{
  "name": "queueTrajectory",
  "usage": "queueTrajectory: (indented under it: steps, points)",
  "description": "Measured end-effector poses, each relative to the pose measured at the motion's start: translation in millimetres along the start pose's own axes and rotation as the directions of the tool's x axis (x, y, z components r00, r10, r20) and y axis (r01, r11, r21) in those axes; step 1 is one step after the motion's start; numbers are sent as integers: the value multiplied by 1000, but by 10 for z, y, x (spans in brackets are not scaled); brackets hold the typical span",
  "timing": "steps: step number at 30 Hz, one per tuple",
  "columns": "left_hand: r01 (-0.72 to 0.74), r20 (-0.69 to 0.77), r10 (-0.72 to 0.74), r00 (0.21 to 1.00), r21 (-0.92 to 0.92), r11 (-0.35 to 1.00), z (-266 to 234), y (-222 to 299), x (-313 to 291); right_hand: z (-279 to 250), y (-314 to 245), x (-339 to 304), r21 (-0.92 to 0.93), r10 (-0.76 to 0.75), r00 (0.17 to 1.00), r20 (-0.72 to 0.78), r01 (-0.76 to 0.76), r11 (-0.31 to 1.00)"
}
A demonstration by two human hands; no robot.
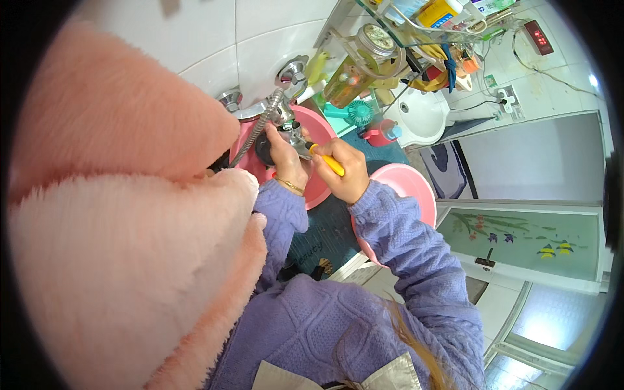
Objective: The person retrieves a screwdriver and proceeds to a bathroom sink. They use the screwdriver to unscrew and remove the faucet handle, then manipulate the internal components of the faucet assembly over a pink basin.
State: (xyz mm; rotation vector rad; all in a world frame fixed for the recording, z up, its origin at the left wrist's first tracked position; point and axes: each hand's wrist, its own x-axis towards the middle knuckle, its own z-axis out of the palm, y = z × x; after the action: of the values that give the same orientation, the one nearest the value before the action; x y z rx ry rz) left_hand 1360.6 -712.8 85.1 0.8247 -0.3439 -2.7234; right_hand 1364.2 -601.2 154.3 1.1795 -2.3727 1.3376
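Observation:
My left hand [289, 159], with a gold bracelet at the wrist, is closed around a shiny metal fitting [294, 135] just below the chrome wall faucet [281, 112]. A dark round piece [263, 149] shows beside that hand's thumb. In my right hand [348, 170] is a screwdriver with a yellow handle [334, 165] and a black collar. Its front end points at the metal fitting; the tip itself cannot be made out. A ribbed metal hose [259, 127] curves down from the faucet, left of my left hand. Under both hands sits a pink basin [318, 122].
Pink fluffy cloth [123, 123] fills the left side, close to my left arm. A second pink basin [416, 185] stands beyond my right forearm. Farther off are a green handheld fan [359, 113], a white washbasin [422, 116] and a glass shelf [422, 36] crowded with bottles.

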Motion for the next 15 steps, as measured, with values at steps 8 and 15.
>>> queueTrajectory:
  steps: [8, 15]
  points:
    - [-18, 18, 18, 1000, 3, 1000, -40, -4, 21, 86, -243, 29, -154, 296, 954, -46, -299, 942]
    - [-8, 0, 8, 1000, 61, 998, 26, 6, -37, -83, 76, 91, -316, 103, 986, 129, -58, 947]
